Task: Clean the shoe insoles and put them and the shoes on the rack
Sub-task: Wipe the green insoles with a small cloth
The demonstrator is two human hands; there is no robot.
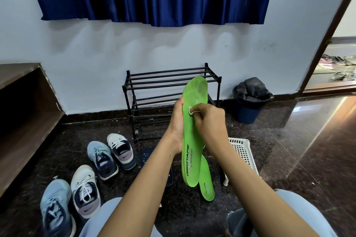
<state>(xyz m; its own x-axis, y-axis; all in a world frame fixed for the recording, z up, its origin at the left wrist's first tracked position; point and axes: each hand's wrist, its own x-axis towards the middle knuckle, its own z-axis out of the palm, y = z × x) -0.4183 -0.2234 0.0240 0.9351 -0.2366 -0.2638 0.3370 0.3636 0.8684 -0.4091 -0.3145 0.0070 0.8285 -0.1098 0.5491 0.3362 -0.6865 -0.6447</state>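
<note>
My left hand [178,127] grips a bright green insole [193,136] by its left edge and holds it upright in front of me. White foam streaks its upper end. My right hand [207,121] pinches a small white brush head [190,110] and presses it against the middle of the insole. A second green insole [207,183] lies on the dark floor below. Two dark insoles [148,155] lie flat on the floor behind my left forearm. Two blue shoes [102,159] and two white shoes [121,150] stand at the left. The black rack [171,82] stands by the wall, its shelves bare.
A white plastic basket [243,151] sits on the floor under my right forearm. A blue bin with a black liner [250,100] stands right of the rack. A wooden step [25,106] runs along the left. A doorway [335,67] opens at the right with footwear beyond.
</note>
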